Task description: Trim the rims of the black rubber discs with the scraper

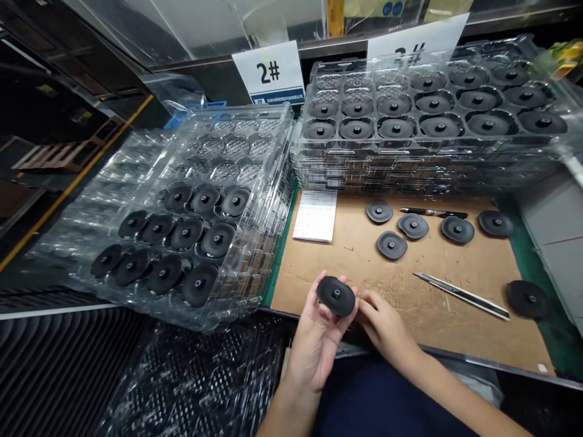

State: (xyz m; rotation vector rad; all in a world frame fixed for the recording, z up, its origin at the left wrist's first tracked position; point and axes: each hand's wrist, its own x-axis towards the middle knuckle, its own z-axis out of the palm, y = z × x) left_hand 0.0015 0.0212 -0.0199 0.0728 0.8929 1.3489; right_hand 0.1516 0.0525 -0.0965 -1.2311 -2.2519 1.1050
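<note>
Landmark is the cardboard sheet (455,334). We've got 1 black disc (336,295) over its near edge, left of centre, gripped in our left hand (319,349), fingers half curled round the rim. Right hand (387,325) is beside it, fingers bent; can't tell if they're pinching anything. On the sheet we count 6 loose discs (458,230), 1 pen (432,213) toward the far edge, 1 cutter knife (462,295) right of centre, 1 paper slip (315,216) far left. Left of the sheet: tray stack (255,237), 11 discs showing on top. Behind it: second stack (410,167), 15 visible.
</note>
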